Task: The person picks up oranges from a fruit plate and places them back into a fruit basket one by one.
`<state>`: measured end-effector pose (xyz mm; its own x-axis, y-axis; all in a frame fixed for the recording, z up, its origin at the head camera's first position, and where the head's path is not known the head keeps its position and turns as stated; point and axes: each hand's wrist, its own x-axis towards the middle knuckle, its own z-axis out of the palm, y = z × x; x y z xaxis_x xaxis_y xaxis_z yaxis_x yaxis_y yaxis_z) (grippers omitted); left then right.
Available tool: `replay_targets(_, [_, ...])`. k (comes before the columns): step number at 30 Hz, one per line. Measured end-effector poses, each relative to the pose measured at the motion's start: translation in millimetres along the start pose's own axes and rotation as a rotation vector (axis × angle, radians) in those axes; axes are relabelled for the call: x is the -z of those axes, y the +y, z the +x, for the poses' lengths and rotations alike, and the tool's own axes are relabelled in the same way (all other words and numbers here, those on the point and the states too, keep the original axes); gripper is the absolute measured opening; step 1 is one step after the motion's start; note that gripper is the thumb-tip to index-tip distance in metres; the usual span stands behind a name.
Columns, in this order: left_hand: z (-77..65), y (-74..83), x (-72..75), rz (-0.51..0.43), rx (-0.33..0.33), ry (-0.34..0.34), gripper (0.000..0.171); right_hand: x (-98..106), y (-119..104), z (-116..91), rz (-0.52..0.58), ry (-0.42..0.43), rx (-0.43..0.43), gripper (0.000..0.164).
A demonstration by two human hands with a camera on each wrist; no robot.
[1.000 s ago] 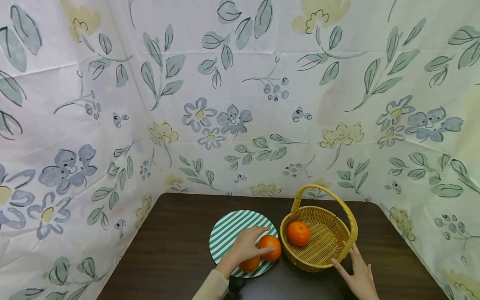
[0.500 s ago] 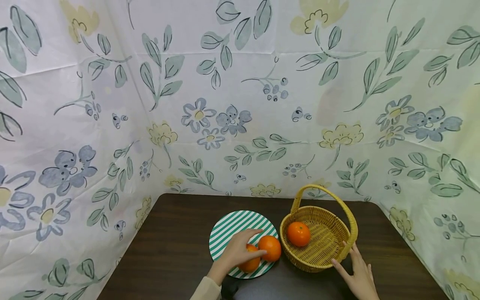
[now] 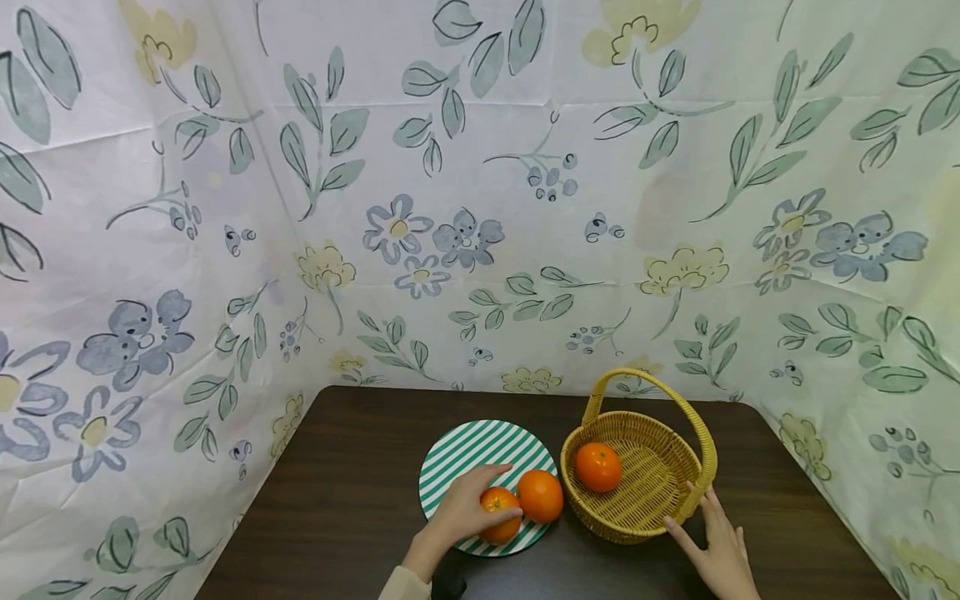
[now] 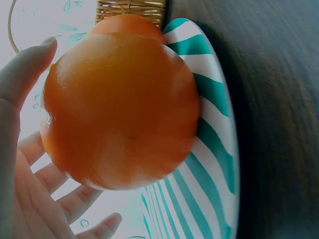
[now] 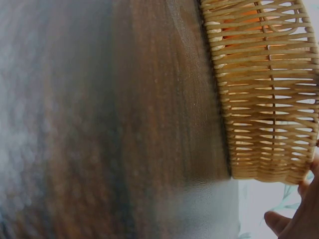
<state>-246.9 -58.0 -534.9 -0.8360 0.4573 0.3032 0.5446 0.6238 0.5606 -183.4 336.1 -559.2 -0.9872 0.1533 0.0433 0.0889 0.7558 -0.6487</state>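
My left hand is held over the near left part of a round green-and-white striped plate. Its thumb and fingers are spread around an orange on the plate; the left wrist view shows the thumb apart from the fruit and the fingers behind it. Beside that fruit, towards the basket, lies a second orange. A yellow wicker basket with a tall arched handle stands to the right, a third orange inside at its left. My right hand touches the basket's near right side with extended fingers.
Everything stands on a dark brown wooden table. White cloth printed with flowers and leaves hangs behind the table and along both sides. The basket stands close to the plate's right edge.
My left hand has drawn back leftwards from the orange nearest the basket to the near one. The oranges, basket and right hand stay in place.
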Motion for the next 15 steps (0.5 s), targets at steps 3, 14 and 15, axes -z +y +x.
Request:
replay_targets(3, [-3.1, -2.5, -0.1, -0.013, 0.008, -0.015, 0.065, -0.5, 0.5, 0.3, 0.006, 0.0, 0.003, 0.081])
replay_targets(14, [-12.6, -3.7, 1.9, -0.042, 0.05, -0.067, 0.07, -1.0, 3.4, 1.9, 0.007, -0.004, -0.003, 0.081])
replay_targets(15, [-13.4, -4.0, 2.0, -0.041, 0.044, -0.064, 0.069, -0.9, 3.4, 1.9, 0.008, -0.006, -0.005, 0.081])
